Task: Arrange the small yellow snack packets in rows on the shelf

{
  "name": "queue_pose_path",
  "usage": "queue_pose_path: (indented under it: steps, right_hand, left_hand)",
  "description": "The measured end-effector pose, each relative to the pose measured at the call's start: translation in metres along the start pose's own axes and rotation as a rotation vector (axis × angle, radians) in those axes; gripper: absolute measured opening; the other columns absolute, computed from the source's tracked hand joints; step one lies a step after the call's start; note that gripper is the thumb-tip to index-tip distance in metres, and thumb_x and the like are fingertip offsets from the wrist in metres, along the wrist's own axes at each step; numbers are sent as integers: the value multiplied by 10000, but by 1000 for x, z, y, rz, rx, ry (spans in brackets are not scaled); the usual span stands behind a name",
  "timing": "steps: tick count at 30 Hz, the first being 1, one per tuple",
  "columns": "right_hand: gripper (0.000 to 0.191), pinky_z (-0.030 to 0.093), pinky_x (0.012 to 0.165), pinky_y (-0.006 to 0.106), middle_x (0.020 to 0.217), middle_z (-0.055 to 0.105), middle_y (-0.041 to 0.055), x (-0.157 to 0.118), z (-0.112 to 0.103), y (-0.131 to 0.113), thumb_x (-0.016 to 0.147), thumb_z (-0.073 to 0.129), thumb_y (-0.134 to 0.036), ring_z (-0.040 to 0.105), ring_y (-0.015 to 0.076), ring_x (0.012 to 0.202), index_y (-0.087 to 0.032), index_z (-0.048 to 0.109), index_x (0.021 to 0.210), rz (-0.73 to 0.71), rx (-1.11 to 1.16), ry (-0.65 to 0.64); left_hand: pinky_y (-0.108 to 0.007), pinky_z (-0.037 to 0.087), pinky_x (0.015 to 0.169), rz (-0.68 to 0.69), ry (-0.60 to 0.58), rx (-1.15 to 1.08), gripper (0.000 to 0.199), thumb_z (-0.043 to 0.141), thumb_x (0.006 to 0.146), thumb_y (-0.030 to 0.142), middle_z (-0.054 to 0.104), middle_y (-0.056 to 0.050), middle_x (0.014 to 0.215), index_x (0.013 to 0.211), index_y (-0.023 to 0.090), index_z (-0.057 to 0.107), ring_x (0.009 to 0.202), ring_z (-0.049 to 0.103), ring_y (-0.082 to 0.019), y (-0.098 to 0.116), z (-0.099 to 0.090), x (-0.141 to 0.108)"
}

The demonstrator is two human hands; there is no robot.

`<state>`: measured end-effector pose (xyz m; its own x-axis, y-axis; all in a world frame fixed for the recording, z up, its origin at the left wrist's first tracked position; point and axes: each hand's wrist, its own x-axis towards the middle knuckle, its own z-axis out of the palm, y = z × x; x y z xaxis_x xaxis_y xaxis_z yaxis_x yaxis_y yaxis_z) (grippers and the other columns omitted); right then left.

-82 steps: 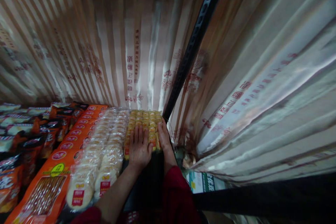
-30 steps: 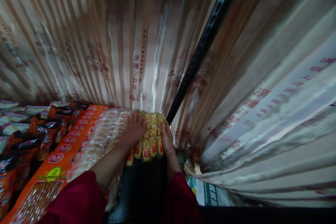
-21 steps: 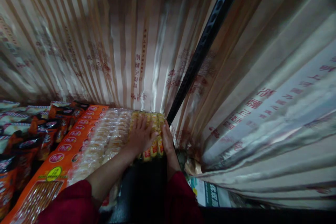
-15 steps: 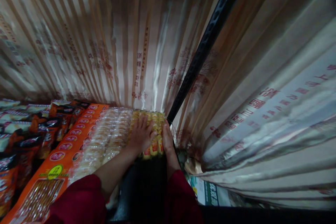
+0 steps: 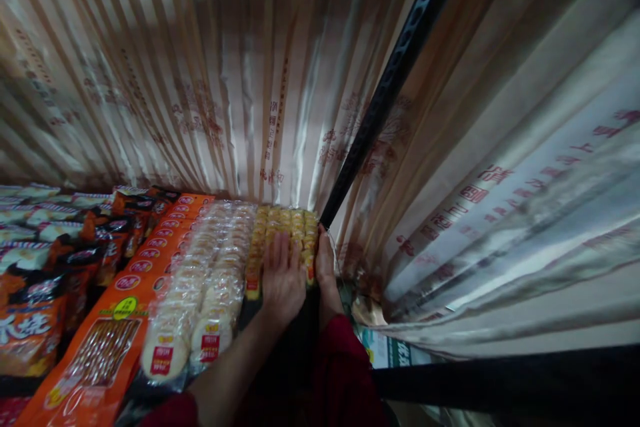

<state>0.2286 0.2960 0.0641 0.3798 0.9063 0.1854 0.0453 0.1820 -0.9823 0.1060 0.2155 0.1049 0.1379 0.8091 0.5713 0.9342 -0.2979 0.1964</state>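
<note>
Directly behind the goods, a pleated curtain (image 5: 245, 67) with red printing fills the upper frame, and a black perforated post (image 5: 395, 73) slants down from upper right to the corner by your hands, hemming in that side. White packets (image 5: 47, 213) and black-and-orange bags (image 5: 30, 333) crowd the left, then come orange packs (image 5: 107, 347) and clear-wrapped round crackers (image 5: 215, 280). A green-and-white package (image 5: 393, 350) shows lower right of centre. The yellow-wrapped packets (image 5: 285, 217) sit just below centre on the dark shelf (image 5: 287, 360), in close rows, shiny, with red marks on the near ones, partly hidden by you. Your left hand (image 5: 284, 283) lies palm down over them, its fingers extended and unclenched; your right hand (image 5: 326, 270) stands edgewise along their right side, fingers straight, near the post's foot, not clenched either.
</note>
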Motion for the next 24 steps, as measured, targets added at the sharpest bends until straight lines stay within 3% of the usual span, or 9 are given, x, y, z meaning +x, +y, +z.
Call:
queue_pose_path:
  steps: [4,7,13,19,24]
  right_hand:
    - [661,239,1095,376,1352,479,70,-9,-6,-2,848,285,-618,380,200,1283,-190,455,1322,24,-111,25]
    - [681,195,1115,370,1411,403,72,-15,-8,-4,850,271,-621,317,191,1324,-180,420,1348,5,-172,13]
    - [695,146,1129,387,1474,284,74,-20,-4,-6,861,268,-604,236,191,1362,-176,313,1406,-28,-255,-6]
    - [690,158,1132,366,1471,293,57,-22,1,0,873,215,-601,254,175,1355,-183,284,1418,-5,-264,-23]
    - [701,182,1122,359,1431,370,68,-17,-1,0,867,197,-619,291,180,1337,-174,360,1384,-6,-183,4]
  left_hand:
    - [-485,242,1089,55,17,-20,497,393,870,266,357,-118,1440,1353,148,394,1365,231,-271,19,12,-53]
    - [-494,242,1086,24,-15,-7,508,409,860,279,377,-134,1425,1348,137,404,1352,261,-280,20,22,-70]
    - [-454,252,1099,68,-82,5,541,383,869,303,398,-135,1412,1362,83,360,1342,290,-246,10,27,-61]
    - [-463,249,1100,69,-113,4,537,378,873,312,391,-133,1417,1361,89,361,1346,282,-247,9,30,-58]
    - [-482,255,1090,90,-75,9,529,373,872,304,421,-132,1397,1358,96,364,1338,300,-252,9,25,-57]
